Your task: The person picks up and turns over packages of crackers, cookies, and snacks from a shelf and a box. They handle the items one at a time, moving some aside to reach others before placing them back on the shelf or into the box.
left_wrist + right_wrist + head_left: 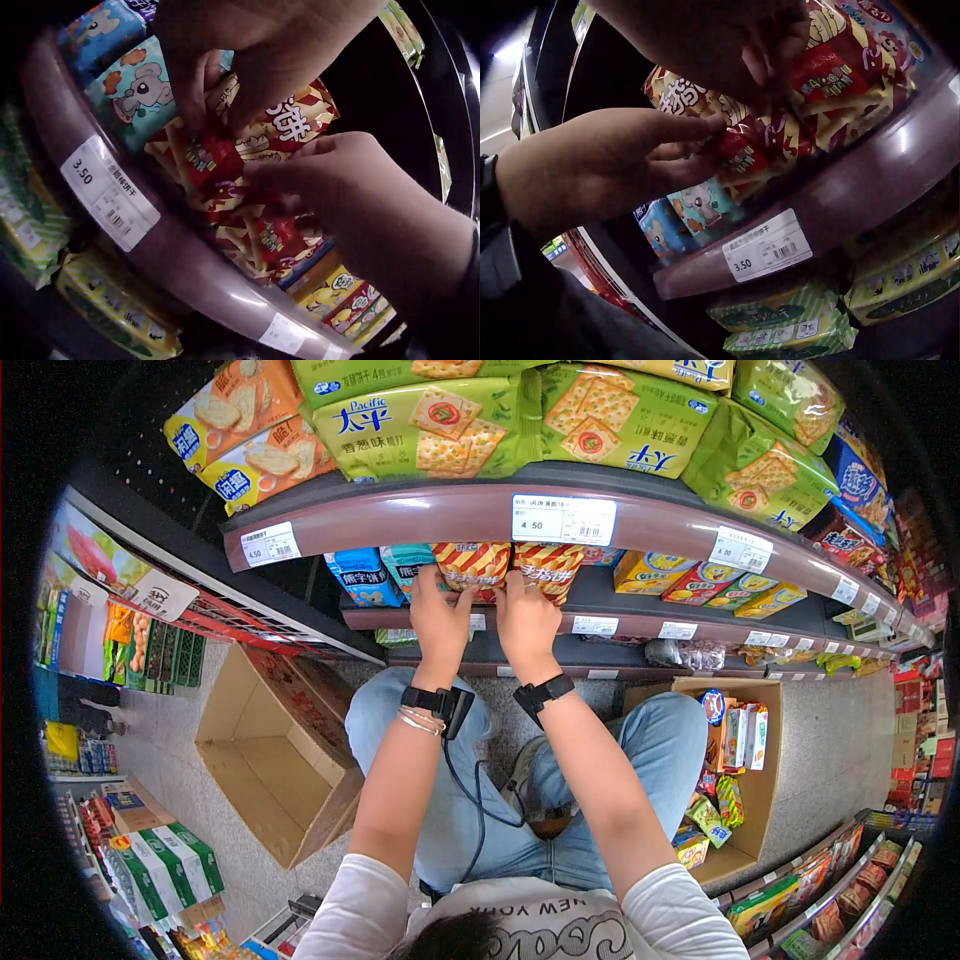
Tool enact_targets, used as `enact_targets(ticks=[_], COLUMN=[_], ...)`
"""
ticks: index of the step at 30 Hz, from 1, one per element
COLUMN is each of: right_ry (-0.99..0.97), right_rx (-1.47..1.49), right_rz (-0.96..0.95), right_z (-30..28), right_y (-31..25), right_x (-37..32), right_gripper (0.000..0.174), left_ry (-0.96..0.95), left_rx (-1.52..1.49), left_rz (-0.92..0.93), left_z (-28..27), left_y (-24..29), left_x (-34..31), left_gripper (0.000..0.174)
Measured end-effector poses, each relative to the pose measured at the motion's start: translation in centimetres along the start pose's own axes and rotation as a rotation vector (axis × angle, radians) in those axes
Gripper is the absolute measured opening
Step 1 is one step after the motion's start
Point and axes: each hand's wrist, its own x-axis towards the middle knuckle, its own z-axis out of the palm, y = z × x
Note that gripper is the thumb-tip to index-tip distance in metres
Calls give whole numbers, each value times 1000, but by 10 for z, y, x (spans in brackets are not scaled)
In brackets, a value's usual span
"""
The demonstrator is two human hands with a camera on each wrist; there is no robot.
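Two red-and-yellow striped bags of finger biscuits stand side by side on the shelf, a left biscuit bag (pixel 468 563) and a right biscuit bag (pixel 552 563). My left hand (pixel 440 622) grips the left one, its thumb and fingers at the bag's sides. With bent fingers my right hand (pixel 530 625) pinches the right one near its inner edge. The two hands are close together, thumbs inward; in the right wrist view the right hand's fingertips are partly in shadow. A teal bear-biscuit pack (pixel 135 94) stands just left of the left hand, beside a blue pack (pixel 364 576).
The upper shelf's price rail (pixel 430 520) overhangs the bags, with green cracker packs (pixel 430 430) above. Yellow and red boxes (pixel 700 582) stand farther right. Beside my knees are an open cardboard box (pixel 270 760) and a carton (pixel 765 800) holding several snack packs.
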Motion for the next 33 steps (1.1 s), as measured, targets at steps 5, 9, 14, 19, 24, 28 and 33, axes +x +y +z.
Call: enact_targets(ticks=[5, 9, 14, 19, 24, 28, 33], right_ry=[-20, -25, -98, -121, -151, -141, -202], right_rx=[-46, -54, -77, -43, 107, 183, 211], right_rz=[-16, -29, -12, -28, 24, 71, 74], right_z=[2, 5, 10, 2, -7, -11, -5], right_y=[-2, -1, 5, 4, 1, -3, 3], right_x=[1, -2, -7, -12, -14, -19, -25], right_gripper=[20, 19, 18, 7, 12, 15, 35], left_ry=[19, -12, -39, -44, -59, -40, -7], left_rx=[90, 200, 248, 302, 458, 455, 468], left_rz=[24, 11, 9, 7, -47, -30, -41], left_z=[1, 1, 2, 3, -1, 1, 7], left_y=[-4, -12, -14, -13, 1, -1, -1], left_x=[-1, -3, -5, -7, -12, -11, -11], left_gripper=[41, 37, 37, 39, 41, 41, 41])
